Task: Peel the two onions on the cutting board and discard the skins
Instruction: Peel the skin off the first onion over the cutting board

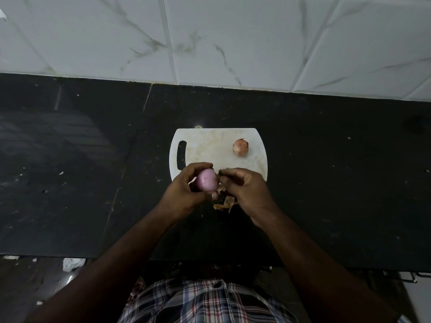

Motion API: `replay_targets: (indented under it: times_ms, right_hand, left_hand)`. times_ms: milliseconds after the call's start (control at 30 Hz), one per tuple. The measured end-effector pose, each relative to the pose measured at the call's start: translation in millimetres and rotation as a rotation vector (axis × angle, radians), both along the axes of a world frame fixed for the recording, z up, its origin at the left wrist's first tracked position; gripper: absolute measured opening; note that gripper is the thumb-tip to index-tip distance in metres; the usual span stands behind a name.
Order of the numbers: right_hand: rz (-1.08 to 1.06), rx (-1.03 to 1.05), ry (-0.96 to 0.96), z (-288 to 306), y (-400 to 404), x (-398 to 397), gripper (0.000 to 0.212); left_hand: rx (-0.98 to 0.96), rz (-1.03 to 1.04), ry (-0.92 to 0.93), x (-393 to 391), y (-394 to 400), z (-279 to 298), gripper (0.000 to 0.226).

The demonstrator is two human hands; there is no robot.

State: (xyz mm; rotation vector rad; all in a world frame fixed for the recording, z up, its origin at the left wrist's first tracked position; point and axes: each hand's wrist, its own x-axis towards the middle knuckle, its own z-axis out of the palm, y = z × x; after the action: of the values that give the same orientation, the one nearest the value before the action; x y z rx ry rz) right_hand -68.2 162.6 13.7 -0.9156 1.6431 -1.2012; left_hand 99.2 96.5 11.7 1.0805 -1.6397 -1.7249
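Left hand (186, 185) grips the mostly bared pink onion (206, 183) at the near edge of the cutting board (210, 141); right hand (245, 186) pinches its papery skin (220, 188). Bared flesh looks slick, firm, light (hold at the ends). Skin likely tears easily. Second onion (240, 147) sits unpeeled on the board.

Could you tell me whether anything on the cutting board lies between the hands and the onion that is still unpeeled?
Nothing visible does: bare cutting board separates the hands from the unpeeled onion.

Cutting board (210, 141) on counter (326, 159), onion (240, 148) at its right, skins (225, 203) before it.
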Motion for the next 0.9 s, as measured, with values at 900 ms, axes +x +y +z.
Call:
replay_targets:
  times_ms: [900]
  right_hand:
    - [0.107,-0.045,0.309,0,1,3,0.023]
  left_hand:
    - [-0.097,0.041,-0.221,-2,-8,-15,0.059]
